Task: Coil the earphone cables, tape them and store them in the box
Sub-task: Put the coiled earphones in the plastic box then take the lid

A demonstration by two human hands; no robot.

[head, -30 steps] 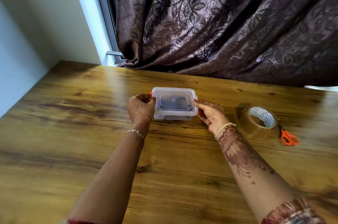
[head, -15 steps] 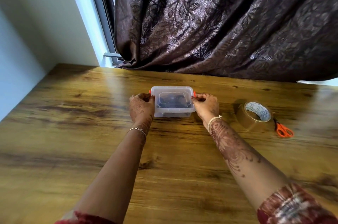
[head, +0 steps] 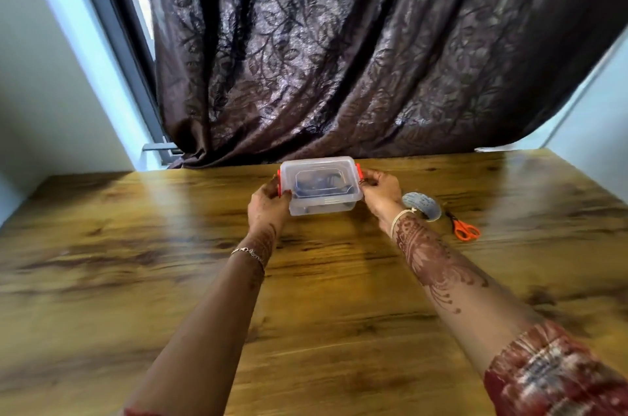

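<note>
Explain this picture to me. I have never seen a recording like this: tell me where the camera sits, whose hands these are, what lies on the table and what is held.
There is no machine here. A person works with bare hands, and a camera worn on the head looks forward and down, so both forearms reach out from the bottom of the picture. The left hand and right hand each grip one end of a clear box with its lid on and red clips at the ends. Dark cables show dimly through the lid. Whether the box rests on the wooden table or is slightly lifted is hard to tell. To its right lie a tape roll and orange scissors. A curtain hangs behind.
</note>
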